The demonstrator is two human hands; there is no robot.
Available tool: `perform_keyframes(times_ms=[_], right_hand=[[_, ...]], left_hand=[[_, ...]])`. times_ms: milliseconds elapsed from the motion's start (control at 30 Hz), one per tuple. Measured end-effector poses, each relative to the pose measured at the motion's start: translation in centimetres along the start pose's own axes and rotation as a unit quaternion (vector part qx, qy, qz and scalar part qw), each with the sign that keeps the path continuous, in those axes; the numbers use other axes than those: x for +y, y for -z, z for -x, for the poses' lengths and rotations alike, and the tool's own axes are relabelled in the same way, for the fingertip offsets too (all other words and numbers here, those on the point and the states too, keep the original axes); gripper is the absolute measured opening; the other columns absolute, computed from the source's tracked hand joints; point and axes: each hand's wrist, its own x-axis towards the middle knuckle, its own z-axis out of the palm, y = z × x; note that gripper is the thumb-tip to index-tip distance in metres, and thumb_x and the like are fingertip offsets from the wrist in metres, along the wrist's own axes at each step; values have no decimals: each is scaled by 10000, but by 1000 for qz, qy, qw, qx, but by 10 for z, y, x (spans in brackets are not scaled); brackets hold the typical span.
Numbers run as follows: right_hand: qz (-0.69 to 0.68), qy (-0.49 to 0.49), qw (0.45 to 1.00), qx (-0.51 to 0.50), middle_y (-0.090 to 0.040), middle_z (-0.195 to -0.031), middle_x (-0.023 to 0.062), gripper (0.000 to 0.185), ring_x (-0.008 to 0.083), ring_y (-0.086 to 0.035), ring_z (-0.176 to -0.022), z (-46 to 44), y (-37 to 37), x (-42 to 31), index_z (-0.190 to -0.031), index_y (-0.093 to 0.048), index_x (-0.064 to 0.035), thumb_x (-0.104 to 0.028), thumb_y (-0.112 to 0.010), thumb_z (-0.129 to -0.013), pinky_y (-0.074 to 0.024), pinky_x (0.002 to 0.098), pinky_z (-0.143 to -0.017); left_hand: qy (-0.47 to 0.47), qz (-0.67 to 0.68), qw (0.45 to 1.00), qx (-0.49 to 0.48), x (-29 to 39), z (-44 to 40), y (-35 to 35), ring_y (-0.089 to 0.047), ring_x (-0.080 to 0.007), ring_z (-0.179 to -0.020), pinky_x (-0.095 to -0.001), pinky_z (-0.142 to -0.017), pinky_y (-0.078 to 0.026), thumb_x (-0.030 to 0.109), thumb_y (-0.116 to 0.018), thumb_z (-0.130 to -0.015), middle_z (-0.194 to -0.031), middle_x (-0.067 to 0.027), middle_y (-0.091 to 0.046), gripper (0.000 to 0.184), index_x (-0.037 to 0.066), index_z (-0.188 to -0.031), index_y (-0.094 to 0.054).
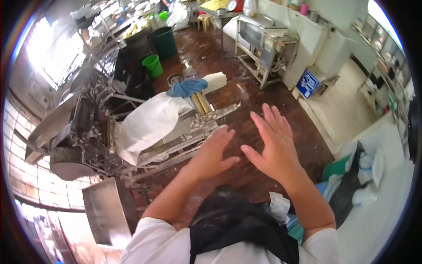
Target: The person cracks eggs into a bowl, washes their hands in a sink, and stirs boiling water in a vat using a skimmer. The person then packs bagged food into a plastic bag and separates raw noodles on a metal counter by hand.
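Both my hands are raised in front of my black apron (233,215), above the red-brown floor. My left hand (214,152) has its fingers stretched out and the thumb apart, with nothing in it. Fingers spread, my right hand (273,145) is likewise bare. Nearest to the left hand is a metal machine frame (176,154) bearing a large white cloth (151,123). On its far end lie a blue cloth (187,87) and a brass-coloured roller (201,104). Whether the left fingers touch the frame cannot be made out; they appear above it.
Machine rollers (81,127) stand at the left, with a metal box (105,211) below. Farther off are a green bucket (152,66), a dark green bin (165,42) and a metal stand (259,44). A blue crate (307,83) sits by the right wall.
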Motion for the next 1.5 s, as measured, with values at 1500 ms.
perform_keyframes(times_ms=[1500], right_hand=[[-167,334,925,-68,-342,-1489,260,738,430,-303,-1394,-990,-320,446,-1412,-433,-82,-388,-699,-795,-246,559,-1122]], left_hand=[[329,-89,918,201,-528,-789,168,-304,-398,-1416,-462,-1152,-276,345,-759,-786,-1517,-230,-338,798,50,-1440,-409]])
